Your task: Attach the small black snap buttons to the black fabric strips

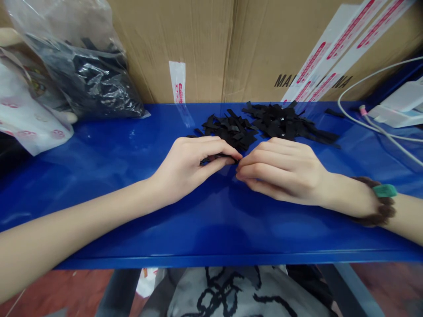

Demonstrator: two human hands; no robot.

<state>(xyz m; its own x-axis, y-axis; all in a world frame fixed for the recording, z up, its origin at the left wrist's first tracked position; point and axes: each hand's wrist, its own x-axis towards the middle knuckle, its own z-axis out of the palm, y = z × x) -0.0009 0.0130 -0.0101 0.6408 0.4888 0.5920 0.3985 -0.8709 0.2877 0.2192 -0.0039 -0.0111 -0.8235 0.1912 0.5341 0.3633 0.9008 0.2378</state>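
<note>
My left hand (194, 165) is closed, with thumb and fingertips pinched on small black strips (213, 158) that show between its fingers. Touching or nearly touching those fingertips, my right hand (280, 169) has its fingers bent and pressed together; whatever lies in its pinch is hidden. Just behind the hands, a pile of short black strips (233, 127) lies on the blue table (211, 220). A second pile of longer black strips (280, 119) spreads out to the right, with a few tiny shiny spots on it.
A clear plastic bag (95, 75) full of black pieces stands at back left, beside a white printed wrapper (33, 119). Behind the table rises a cardboard box (205, 44) with tape strips. White cables (373, 125) and a white device (401, 105) sit at the right.
</note>
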